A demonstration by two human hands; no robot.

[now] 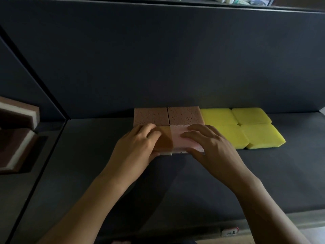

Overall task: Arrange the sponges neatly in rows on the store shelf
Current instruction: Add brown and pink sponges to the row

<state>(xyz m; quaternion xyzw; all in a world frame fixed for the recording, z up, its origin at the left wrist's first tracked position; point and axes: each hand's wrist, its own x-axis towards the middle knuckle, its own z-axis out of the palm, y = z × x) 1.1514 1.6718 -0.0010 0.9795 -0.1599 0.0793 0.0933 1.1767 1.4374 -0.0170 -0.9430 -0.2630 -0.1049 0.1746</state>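
Observation:
Two pinkish-brown sponges (151, 116) (184, 115) lie side by side against the shelf's back wall. In front of them sit an orange-brown sponge (164, 140) and a pale pink sponge (179, 140), edge to edge. My left hand (139, 145) holds the orange-brown one, fingers on top and thumb at its front edge. My right hand (209, 145) holds the pale pink one the same way. To the right, several yellow sponges (219, 117) form a two-by-two block on the dark shelf (263, 173).
A vertical divider (58, 138) bounds the shelf on the left. Beyond it lie stacked brown-and-white layered sponges (17, 148). A small label (229, 231) sits on the shelf's front edge. Bare shelf surface stretches left of my hands and in front of them.

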